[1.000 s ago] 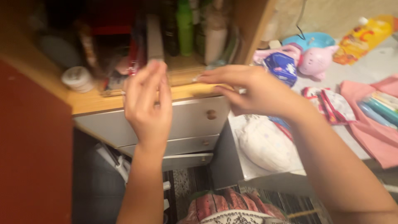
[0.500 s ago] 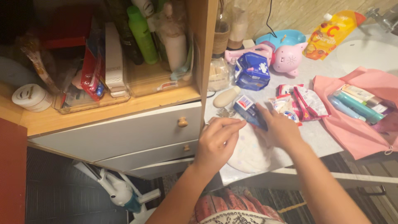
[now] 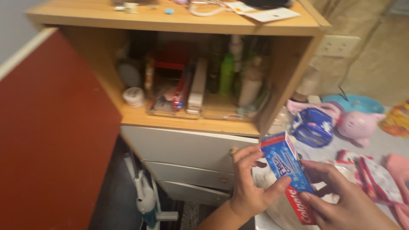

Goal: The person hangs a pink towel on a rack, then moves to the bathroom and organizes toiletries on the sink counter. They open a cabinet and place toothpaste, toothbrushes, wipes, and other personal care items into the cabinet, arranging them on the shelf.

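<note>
Both my hands hold a blue and red toothpaste box [image 3: 284, 168] tilted in front of me, low in the view. My left hand [image 3: 251, 183] grips its left side with fingers wrapped round the top end. My right hand [image 3: 341, 200] supports the lower red end from the right. Just behind the box stands a wooden cabinet [image 3: 187, 123] with its red door [image 3: 51, 140] swung open. Its shelf holds a green bottle [image 3: 226, 73], a white bottle, a white roll [image 3: 133, 96] and a clear tray of small packs.
Three white drawers [image 3: 183, 149] sit under the shelf. On the counter to the right lie a blue pack [image 3: 315, 125], a pink pig-shaped toy [image 3: 360, 125], a blue bowl, a yellow pouch and small sachets [image 3: 375, 174]. A white and teal cleaning tool [image 3: 145, 196] leans on the floor.
My hands lifted the toothpaste box off the counter and now hold it up together. The view tilted up, showing the cabinet top and open door.
</note>
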